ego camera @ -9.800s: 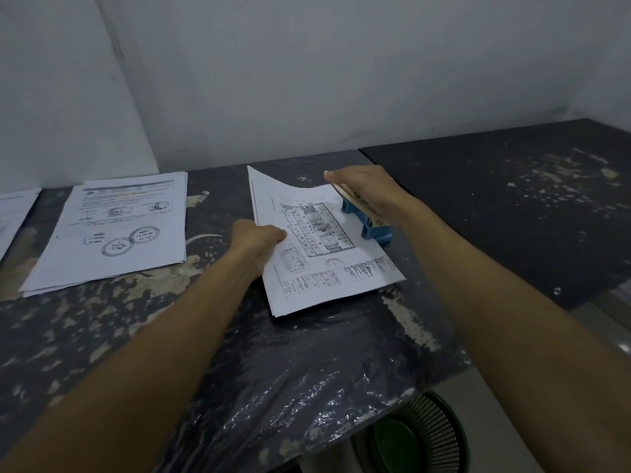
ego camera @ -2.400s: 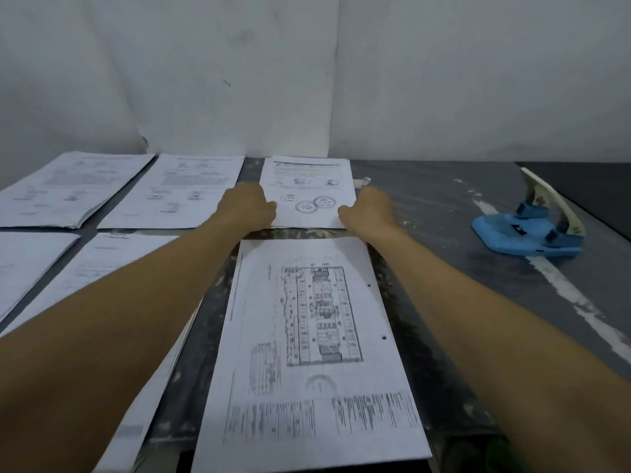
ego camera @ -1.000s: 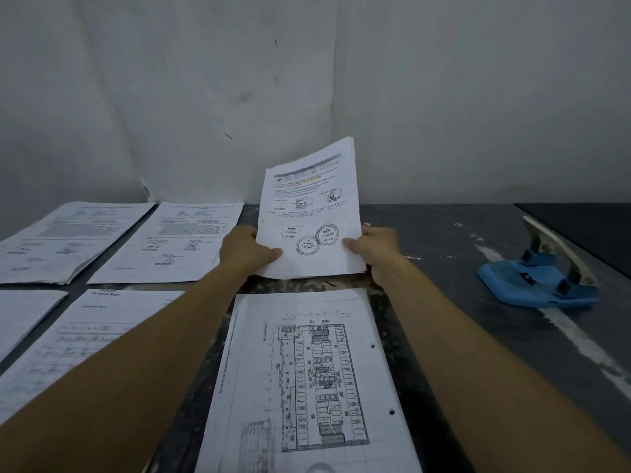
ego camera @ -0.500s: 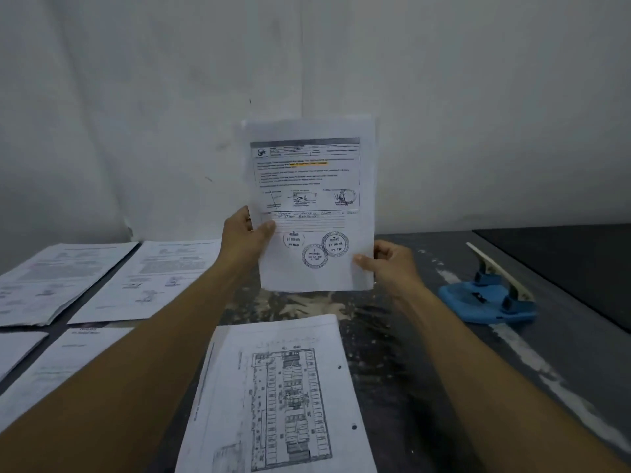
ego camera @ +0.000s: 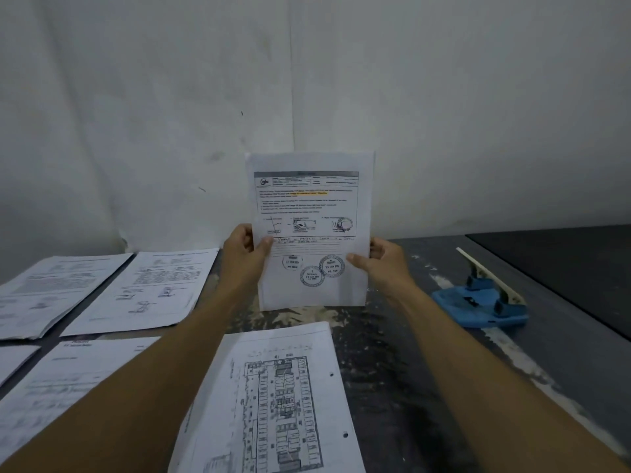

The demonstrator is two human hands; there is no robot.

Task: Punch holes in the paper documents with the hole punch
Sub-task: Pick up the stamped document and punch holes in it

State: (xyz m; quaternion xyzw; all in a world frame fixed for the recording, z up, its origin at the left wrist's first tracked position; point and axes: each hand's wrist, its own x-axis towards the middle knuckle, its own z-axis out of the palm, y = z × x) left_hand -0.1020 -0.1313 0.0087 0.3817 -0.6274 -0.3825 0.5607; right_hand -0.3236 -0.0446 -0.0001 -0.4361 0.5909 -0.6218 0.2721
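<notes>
— What's back there past the hands?

— A pale wall [ego camera: 341,80], scuffed, with a faint vertical seam rising above them and a few small dark marks to the left of the seam.

— And under them?

— The desk [ego camera: 403,377], dark and worn, its coating flaked away in light patches right below the hands. A pale streak [ego camera: 526,353] runs diagonally across it off to the right.

— Anything further right?

— A darker, smoother black surface [ego camera: 563,261], well beyond the right hand, butting against the desk along a straight edge.
</notes>
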